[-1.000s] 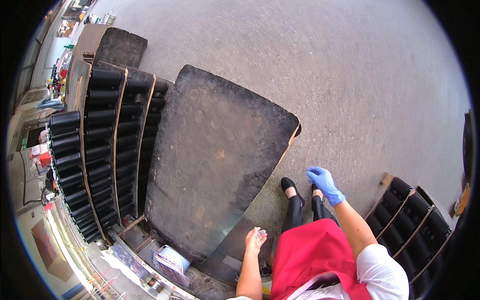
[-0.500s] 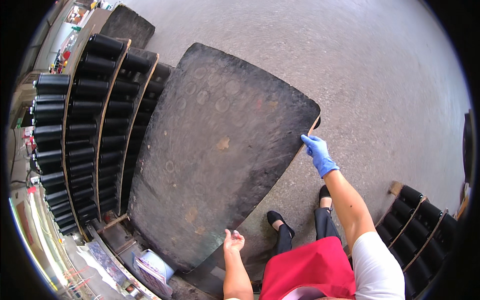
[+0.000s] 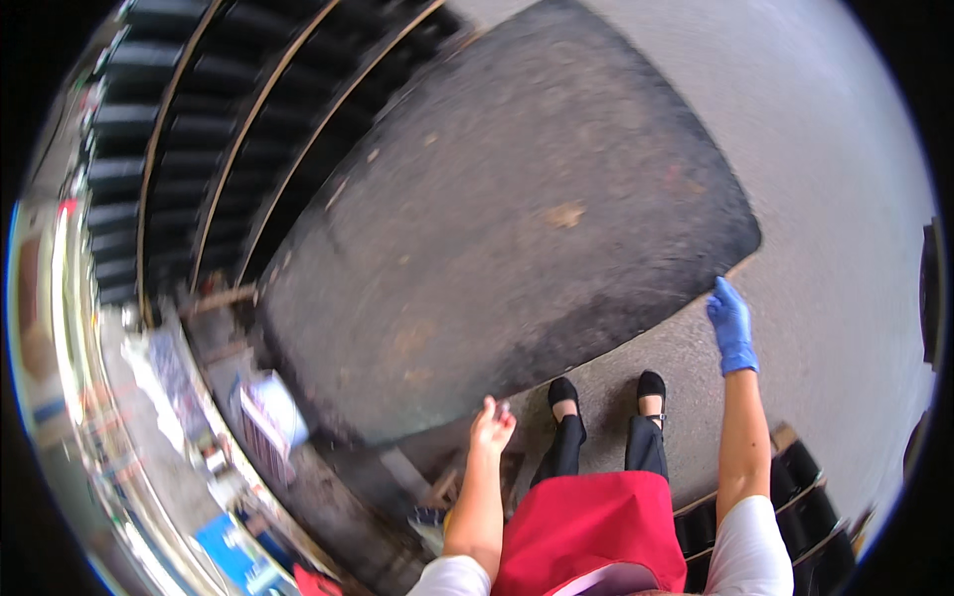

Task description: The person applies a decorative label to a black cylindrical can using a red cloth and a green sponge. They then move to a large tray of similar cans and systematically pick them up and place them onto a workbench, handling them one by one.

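A large, worn dark board (image 3: pixel 477 238) with rounded corners and a light patch fills the middle of the view. My right hand (image 3: pixel 733 326), in a blue glove, is closed on its near edge by the right corner; the fingers beneath are hidden. My bare left hand (image 3: pixel 492 429) is at the near edge further left, palm turned up and fingers curled. A small dark bit shows at its fingertips, too blurred to name. Whether this hand grips the board cannot be made out.
Rows of black cylinders (image 3: pixel 199 149) stand stacked between thin wooden sheets at the left. More black cylinders (image 3: pixel 800 467) are stacked at the lower right. A pale container with papers (image 3: pixel 273 417) sits beside the board's left corner. Grey floor (image 3: pixel 835 199) lies to the right.
The view has turned and shifted. The board now appears larger and further right, its near edge closer to my feet. Both hands stay at that edge, the right one lower and further right in view.
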The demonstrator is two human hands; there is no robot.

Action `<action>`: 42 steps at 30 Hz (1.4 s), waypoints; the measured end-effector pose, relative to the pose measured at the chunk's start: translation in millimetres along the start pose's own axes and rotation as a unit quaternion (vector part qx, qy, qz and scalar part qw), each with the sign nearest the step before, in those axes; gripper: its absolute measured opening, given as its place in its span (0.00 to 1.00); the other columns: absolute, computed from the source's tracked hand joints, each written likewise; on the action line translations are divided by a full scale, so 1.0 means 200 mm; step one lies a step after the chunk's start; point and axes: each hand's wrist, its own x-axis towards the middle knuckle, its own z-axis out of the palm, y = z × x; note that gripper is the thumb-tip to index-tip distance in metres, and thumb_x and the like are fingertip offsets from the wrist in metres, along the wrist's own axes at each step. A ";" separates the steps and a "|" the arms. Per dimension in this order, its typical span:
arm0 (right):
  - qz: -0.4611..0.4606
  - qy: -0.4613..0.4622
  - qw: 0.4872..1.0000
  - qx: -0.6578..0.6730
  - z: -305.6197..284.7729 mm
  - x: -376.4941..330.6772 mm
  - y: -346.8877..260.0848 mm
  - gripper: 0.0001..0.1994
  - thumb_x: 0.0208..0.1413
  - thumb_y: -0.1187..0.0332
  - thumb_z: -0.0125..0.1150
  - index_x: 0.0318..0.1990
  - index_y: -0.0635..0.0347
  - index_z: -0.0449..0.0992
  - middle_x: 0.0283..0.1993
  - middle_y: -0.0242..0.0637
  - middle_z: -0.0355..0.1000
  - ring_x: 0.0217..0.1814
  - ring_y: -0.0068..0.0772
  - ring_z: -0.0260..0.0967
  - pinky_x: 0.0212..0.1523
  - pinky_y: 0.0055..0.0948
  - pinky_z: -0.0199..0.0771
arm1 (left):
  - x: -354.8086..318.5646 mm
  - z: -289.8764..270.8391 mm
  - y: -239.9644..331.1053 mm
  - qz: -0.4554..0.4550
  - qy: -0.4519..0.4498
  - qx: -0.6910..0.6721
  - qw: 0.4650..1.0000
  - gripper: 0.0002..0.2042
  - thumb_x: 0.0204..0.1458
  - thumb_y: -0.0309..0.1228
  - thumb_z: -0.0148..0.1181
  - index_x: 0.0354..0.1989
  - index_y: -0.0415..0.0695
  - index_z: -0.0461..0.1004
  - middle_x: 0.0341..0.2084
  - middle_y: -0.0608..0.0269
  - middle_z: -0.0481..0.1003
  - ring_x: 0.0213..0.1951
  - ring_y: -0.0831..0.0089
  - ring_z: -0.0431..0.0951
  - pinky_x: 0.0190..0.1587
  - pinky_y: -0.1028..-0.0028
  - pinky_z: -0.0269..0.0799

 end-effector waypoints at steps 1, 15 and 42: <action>0.010 -0.016 0.999 -0.031 0.01 -0.03 -0.02 0.14 0.60 0.64 0.54 0.50 0.58 0.73 0.34 0.24 0.70 0.27 0.12 0.63 0.29 0.14 0.63 | -0.04 0.02 0.01 -0.015 0.020 0.001 1.000 0.13 0.53 0.44 0.60 0.35 0.47 0.72 0.24 0.65 0.72 0.22 0.74 0.70 0.28 0.71 0.70; 0.206 -0.229 0.709 -0.634 -0.02 -1.17 -0.21 0.14 0.54 0.66 0.59 0.43 0.69 0.74 0.27 0.43 0.73 0.18 0.32 0.72 0.17 0.25 0.71 | -0.67 -0.53 0.17 0.122 0.086 -0.150 0.977 0.10 0.51 0.38 0.63 0.38 0.48 0.74 0.23 0.68 0.75 0.20 0.81 0.72 0.24 0.77 0.71; 0.092 -0.457 0.351 -0.812 2.45 -2.46 1.25 0.11 0.56 0.74 0.57 0.46 0.67 0.74 0.35 0.38 0.74 0.33 0.26 0.72 0.32 0.25 0.76 | 0.21 -1.56 1.03 0.116 0.202 -0.129 0.964 0.25 0.41 0.54 0.67 0.21 0.42 0.71 0.16 0.65 0.69 0.22 0.70 0.68 0.29 0.65 0.63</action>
